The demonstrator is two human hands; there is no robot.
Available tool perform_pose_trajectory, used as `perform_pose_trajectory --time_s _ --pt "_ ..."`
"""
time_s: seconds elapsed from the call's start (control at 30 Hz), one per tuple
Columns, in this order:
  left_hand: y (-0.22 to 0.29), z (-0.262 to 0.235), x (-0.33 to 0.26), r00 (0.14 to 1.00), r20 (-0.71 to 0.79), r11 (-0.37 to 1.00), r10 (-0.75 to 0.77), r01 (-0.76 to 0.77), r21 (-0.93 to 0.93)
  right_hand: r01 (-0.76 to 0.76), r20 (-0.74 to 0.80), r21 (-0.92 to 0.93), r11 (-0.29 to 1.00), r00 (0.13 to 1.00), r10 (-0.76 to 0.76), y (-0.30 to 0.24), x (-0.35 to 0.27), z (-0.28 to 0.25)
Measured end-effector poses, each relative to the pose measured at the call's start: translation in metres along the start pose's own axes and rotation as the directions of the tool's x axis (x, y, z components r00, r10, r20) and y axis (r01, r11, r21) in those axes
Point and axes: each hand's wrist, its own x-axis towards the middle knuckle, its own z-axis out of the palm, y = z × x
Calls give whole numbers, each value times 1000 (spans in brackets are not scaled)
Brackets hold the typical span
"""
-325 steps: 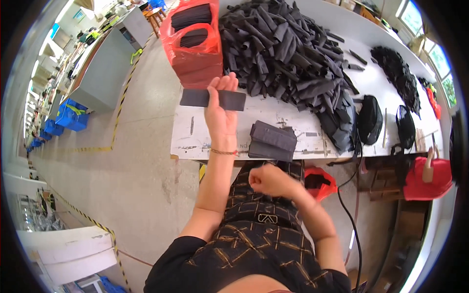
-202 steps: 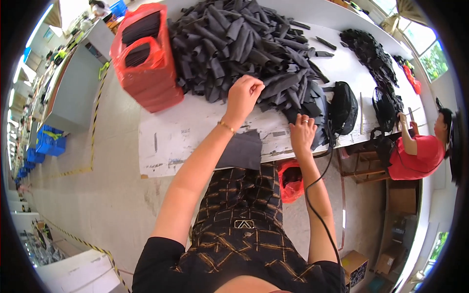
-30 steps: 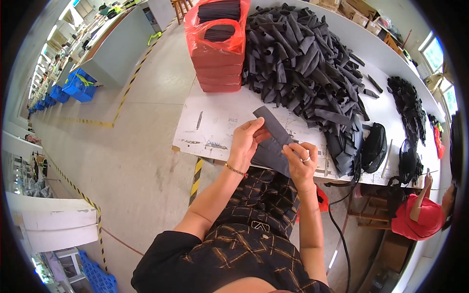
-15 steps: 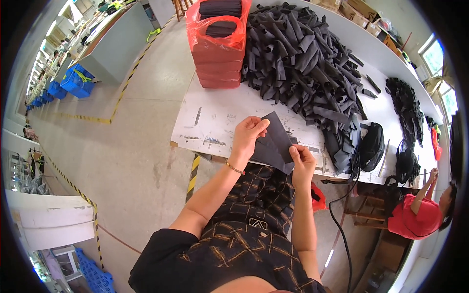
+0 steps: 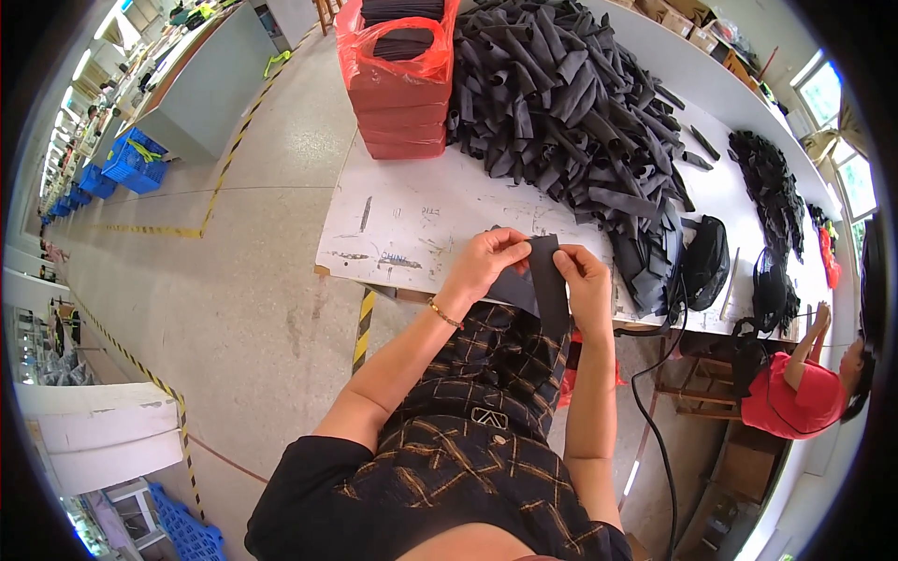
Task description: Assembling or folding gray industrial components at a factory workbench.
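Note:
Between my two hands, over the table's near edge, is a piece of black fabric (image 5: pixel 550 292). It hangs as a narrow strip, with a wider part showing behind it to the left. My left hand (image 5: pixel 488 266) pinches the upper left of the fabric between thumb and fingers. On the other side my right hand (image 5: pixel 587 288) is closed on its upper right edge. Just beyond, a large heap of rolled black fabric pieces (image 5: pixel 571 103) covers much of the white table (image 5: pixel 393 220).
A red plastic bag (image 5: pixel 398 117) of stacked black pieces stands left of the heap. Right of it lie a black pouch (image 5: pixel 707 264) and a dark cable (image 5: pixel 659 439). A person in a red top (image 5: pixel 793 397) works at the far right. Blue crates (image 5: pixel 136 161) stand at the left.
The fabric has turned from a broad tilted sheet to a narrow upright strip. My hands have come closer together at its top, and the view has shifted slightly.

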Motion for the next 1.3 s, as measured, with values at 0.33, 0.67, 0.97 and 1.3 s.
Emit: perform_pose_trajectory --time_s 0.33,0.67,0.97,1.3 --pt "-5 1 -3 995 -94 999 -15 11 -36 -135 46 290 947 991 127 19 -3 3" --pt "-10 -4 -2 976 108 939 -191 213 -269 -158 106 736 659 987 118 30 -9 21" --pt "-14 -9 -4 972 3 970 -237 237 -53 100 -273 258 961 962 -26 34 3 16" --pt "-12 -16 -9 979 39 979 -200 201 -31 -191 -3 661 726 966 257 9 -14 23"
